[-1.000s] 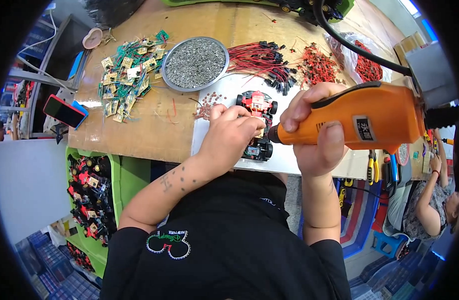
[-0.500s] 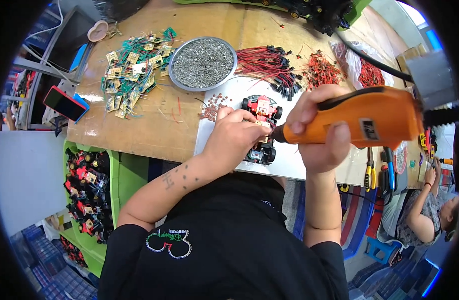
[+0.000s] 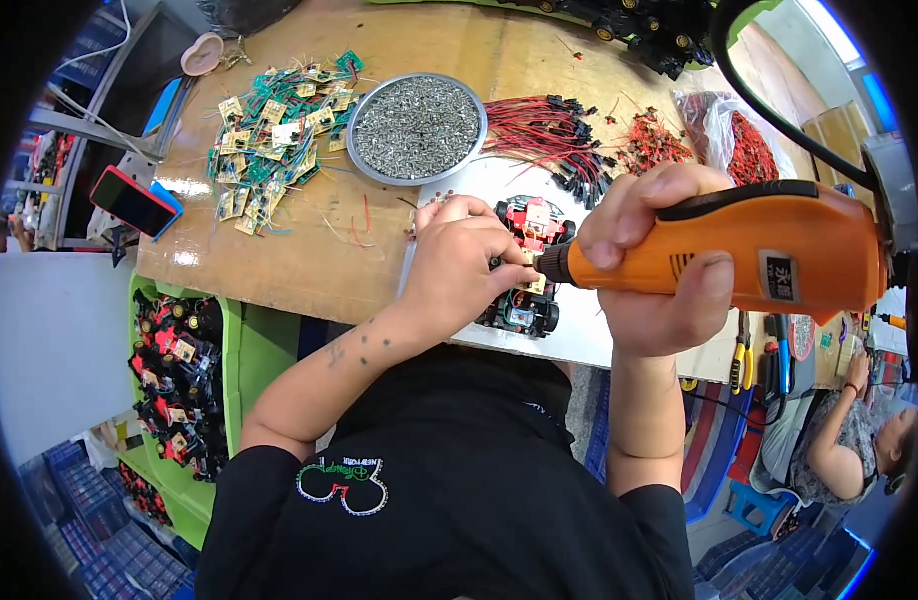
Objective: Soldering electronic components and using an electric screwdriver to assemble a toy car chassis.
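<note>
My right hand (image 3: pixel 669 265) grips an orange electric screwdriver (image 3: pixel 769 245), held nearly level with its dark nose pointing left. The nose reaches a small toy car chassis (image 3: pixel 529 215), red and black with black wheels, lying on a white sheet (image 3: pixel 579 300). A tan circuit board (image 3: pixel 536 286) sits on the middle of the chassis. My left hand (image 3: pixel 461 255) is over the chassis's left side, thumb and forefinger pinched together at the screwdriver's tip, beside the board. Whatever lies between those fingertips is hidden.
Behind are a round metal tray (image 3: pixel 419 82) of screws, wired circuit boards (image 3: pixel 279 135), red-black leads (image 3: pixel 549 135) and a bag of red parts (image 3: pixel 744 145). A phone (image 3: pixel 134 203) stands left. Chassis fill a green crate (image 3: pixel 234 370). Pliers (image 3: pixel 742 365) lie right, near another person (image 3: pixel 854 450).
The screwdriver body has swung a little to the right and toward me, while its nose has come closer to my left fingertips. My left hand stays pinched at the chassis.
</note>
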Demonstrator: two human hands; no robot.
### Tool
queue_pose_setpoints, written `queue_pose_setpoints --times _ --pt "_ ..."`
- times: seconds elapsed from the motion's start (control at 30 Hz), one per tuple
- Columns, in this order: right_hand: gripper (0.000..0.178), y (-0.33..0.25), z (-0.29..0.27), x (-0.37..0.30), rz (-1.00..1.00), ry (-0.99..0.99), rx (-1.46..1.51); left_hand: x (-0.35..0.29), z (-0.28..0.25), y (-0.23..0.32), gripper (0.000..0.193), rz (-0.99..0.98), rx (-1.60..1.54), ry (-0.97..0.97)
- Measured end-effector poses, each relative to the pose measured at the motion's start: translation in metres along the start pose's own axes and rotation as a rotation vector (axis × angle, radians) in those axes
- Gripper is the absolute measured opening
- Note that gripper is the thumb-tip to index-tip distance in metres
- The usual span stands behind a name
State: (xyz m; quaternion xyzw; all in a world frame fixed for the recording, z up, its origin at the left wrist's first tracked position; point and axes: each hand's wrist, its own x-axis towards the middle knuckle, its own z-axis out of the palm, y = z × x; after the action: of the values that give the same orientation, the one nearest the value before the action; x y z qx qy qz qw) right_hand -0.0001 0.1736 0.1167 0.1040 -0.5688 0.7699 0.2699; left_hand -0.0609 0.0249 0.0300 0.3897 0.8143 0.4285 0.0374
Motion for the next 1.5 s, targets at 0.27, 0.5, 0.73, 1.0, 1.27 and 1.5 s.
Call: queue_pose_setpoints --times 0.27,0.5,0.73,1.0,1.27,1.5 --pt "0.039 0.015 -0.007 0.003 -0.012 0.026 0.032 -0.009 0.000 -0.003 0.035 -0.036 0.087 0.017" --pt "0.032 0.022 -0.007 0.004 -0.047 0.054 -0.010 -0.011 0.000 0.002 0.052 -0.047 0.159 -0.023" --pt "0.039 0.026 -0.007 0.009 0.049 -0.030 -0.132 -0.004 0.001 -0.002 0.052 -0.025 0.170 -0.031" --pt "0.044 -0.020 -0.043 0.006 0.181 0.114 0.565 -0.024 -0.031 0.000 0.045 -0.011 0.215 0.057" --pt "0.039 0.004 -0.058 0.007 0.086 0.154 0.032 -0.141 -0.206 -0.035 0.039 -0.658 0.834 0.433" --pt "0.038 0.013 -0.056 0.020 0.050 0.263 -0.048 -0.266 -0.320 -0.046 0.036 -1.397 1.402 0.345"
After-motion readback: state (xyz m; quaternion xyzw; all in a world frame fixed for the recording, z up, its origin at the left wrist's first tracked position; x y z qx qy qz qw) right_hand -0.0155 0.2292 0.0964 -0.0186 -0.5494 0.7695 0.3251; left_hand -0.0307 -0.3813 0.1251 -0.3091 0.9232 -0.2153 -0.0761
